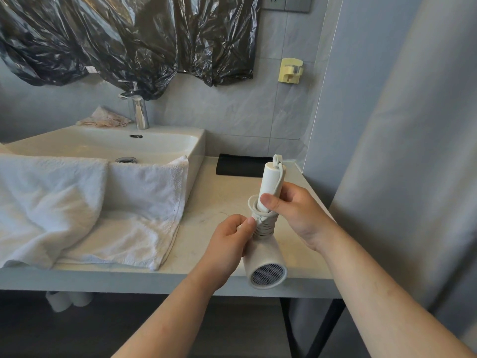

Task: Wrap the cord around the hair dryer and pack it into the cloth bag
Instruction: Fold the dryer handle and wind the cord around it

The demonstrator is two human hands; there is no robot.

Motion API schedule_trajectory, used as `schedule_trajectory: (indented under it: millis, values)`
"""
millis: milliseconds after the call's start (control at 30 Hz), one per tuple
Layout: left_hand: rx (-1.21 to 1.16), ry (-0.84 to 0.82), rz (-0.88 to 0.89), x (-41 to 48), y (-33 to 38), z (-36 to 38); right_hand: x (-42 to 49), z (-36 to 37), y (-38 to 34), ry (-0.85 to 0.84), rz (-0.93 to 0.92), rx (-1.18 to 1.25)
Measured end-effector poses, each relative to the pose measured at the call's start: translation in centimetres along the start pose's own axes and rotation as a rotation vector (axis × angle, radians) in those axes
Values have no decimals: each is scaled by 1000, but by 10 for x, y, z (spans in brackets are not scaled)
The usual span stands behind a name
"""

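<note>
**Fingers (268,201) and Hair Dryer (265,264): Current Position**

**Right hand (294,213).** Its fingers are curled round the hair dryer's handle (271,182), with the thumb laid across the near face. The handle points up and away from the camera.

**Left hand (227,241).** Thumb and forefinger pinch the white cord (263,227) at the left side of the coil. The other fingers are curled in; whether they grip anything cannot be told.

**Cord.** Several tight turns are wound round the lower handle, where it meets the barrel. A looser loop stands just above these turns, beside the right thumb. A short loop shows at the handle's free end.

**Hair dryer.** White, held in both hands above the front right part of the pale surface (219,192). Its mesh grille faces the camera.

**Cloth bag (242,165).** Black, lying flat at the back of the surface by the wall, beyond the handle and apart from both hands.

**Surroundings.** A white towel (129,202) hangs over the front of the sink (196,140) and onto the surface at left. A chrome faucet (139,112) stands behind the basin. Black plastic sheeting (129,34) hangs on the wall, and a yellow holder (290,71) is fixed to the tiles at right.
</note>
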State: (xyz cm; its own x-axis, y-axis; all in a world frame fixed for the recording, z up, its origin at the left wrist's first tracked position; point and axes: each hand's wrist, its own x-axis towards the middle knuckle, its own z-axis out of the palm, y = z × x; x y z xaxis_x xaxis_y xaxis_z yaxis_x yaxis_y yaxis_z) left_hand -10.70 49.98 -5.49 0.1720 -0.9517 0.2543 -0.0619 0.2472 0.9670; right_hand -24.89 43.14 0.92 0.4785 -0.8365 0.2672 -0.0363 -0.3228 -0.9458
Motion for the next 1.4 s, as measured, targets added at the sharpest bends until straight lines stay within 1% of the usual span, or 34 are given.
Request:
schedule_trajectory:
  millis: [67, 133, 267, 400, 467, 600, 667, 833, 1033, 1233, 1400]
  values:
    - [0, 0, -1, 0, -1, 0, -1, 2, 4, -60, 41, -19]
    - [-10, 11, -1, 0, -1, 0, -1, 6, 8, -65, 59, -17]
    - [-22, 8, 2, -1, -2, -2, 0, 14, 17, -17, 9, 42]
    - [-33, 4, 8, -2, -4, -1, 0, 23, 29, 98, 3, 199]
    - [-41, 6, 10, -2, -6, 0, 1, 28, 32, 115, 8, 289]
    - [-100, -11, 34, -3, -9, -3, 2, 30, 35, -32, -12, 489]
    - [-127, -26, 34, -4, -9, -6, 3, 31, 36, -73, 8, 546]
    - [-194, -56, 3, -4, -16, -12, 4, 35, 36, -30, 3, 472]
    - [-206, -45, 0, -4, -15, -9, 0, 29, 39, -76, -33, 381]
    - [-233, -50, -20, -4, -18, -12, 0, 32, 39, 11, -19, 287]
    - [-267, -47, -53, -3, -20, -12, 2, 30, 40, 21, -26, 311]
